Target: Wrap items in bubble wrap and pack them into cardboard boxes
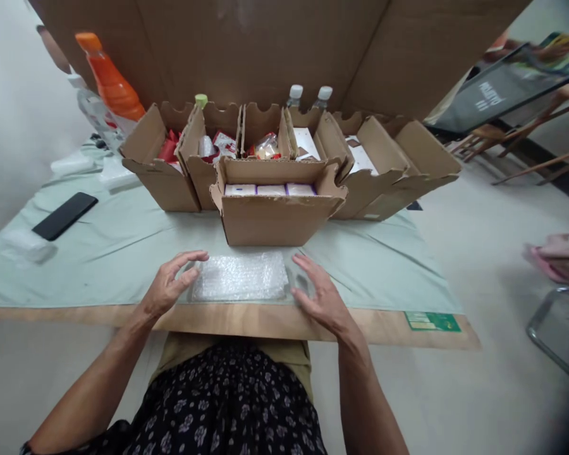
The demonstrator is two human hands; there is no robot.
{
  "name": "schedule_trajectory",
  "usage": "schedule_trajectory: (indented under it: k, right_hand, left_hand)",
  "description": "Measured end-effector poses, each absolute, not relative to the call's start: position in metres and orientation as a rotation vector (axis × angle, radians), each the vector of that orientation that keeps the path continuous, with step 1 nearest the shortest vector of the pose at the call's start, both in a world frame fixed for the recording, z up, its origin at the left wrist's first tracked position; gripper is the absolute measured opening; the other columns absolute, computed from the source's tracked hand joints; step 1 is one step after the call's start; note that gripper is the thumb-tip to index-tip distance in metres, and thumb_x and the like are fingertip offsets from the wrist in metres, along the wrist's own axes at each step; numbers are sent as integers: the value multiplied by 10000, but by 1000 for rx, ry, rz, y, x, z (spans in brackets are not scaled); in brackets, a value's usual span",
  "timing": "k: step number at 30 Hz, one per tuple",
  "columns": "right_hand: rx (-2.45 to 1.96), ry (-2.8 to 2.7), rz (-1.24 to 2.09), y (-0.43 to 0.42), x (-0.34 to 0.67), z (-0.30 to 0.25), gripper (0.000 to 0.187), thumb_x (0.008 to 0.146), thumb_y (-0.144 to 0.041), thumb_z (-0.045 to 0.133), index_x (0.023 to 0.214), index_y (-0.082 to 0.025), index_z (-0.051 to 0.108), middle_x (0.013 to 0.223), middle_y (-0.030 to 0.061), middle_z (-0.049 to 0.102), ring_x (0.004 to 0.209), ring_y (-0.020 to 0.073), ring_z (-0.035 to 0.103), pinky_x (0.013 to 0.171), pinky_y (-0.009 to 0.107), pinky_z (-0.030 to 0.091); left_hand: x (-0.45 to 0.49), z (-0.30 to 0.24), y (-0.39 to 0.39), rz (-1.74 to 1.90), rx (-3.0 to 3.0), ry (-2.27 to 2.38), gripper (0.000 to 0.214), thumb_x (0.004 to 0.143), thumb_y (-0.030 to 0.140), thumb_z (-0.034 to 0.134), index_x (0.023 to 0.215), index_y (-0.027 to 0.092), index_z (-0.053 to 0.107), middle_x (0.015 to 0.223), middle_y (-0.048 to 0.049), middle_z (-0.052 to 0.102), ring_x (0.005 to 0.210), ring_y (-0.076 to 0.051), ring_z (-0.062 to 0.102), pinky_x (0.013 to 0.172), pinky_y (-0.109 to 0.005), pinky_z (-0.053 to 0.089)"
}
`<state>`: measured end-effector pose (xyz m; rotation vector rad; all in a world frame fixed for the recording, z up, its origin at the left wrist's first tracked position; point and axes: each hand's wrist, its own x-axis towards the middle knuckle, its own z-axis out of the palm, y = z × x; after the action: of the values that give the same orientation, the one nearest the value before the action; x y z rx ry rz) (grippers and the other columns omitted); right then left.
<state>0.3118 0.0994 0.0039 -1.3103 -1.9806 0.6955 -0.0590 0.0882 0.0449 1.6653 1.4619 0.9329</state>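
Note:
A flat rectangle of clear bubble wrap point(241, 277) lies on the pale green cloth near the table's front edge. At its left end is my left hand point(171, 284), thumb and fingers apart, holding nothing. My right hand point(318, 292) is at the opposite end, also with fingers apart and nothing in it. Whether either hand touches the wrap is hard to make out. Just behind the wrap stands a low cardboard box point(270, 221) with several white packs edged in purple point(271, 189) showing inside.
A row of open cardboard boxes point(168, 183) holds red packets and white cartons. On the left are a black phone point(65, 215), crumpled plastic point(28, 245) and an orange bottle point(114, 85). A tall cardboard sheet point(265, 50) rises behind. A green card point(432, 321) lies at the front right edge.

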Motion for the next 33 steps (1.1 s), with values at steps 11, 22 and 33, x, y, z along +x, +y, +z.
schedule_trajectory:
  k: [11, 22, 33]
  right_hand:
    - [-1232, -1995, 451, 115, 280, 2, 227, 1005, -281, 515, 1004, -263, 741, 1388, 62, 683, 1321, 284, 594, 1136, 575, 465]
    - [-1230, -2124, 523, 141, 273, 11, 216, 931, -216, 569, 940, -273, 777, 1390, 55, 684, 1346, 302, 583, 1135, 578, 464]
    - [-1315, -1502, 582, 100, 274, 51, 260, 980, -459, 601, 956, -227, 714, 825, 20, 738, 784, 189, 698, 788, 348, 579]
  left_hand:
    - [-20, 8, 80, 512, 2328, 1515, 802, 791, 499, 785, 1482, 187, 523, 1568, -200, 505, 1455, -402, 451, 1211, -633, 329]
    - [-15, -5, 86, 604, 2311, 1612, 530, 836, 397, 724, 1327, 216, 637, 1521, -179, 560, 1410, -393, 500, 1189, -634, 332]
    - [-29, 52, 86, 1047, 1629, 1499, 279, 863, 408, 666, 1017, 189, 747, 954, -47, 780, 863, -204, 721, 812, -319, 575]
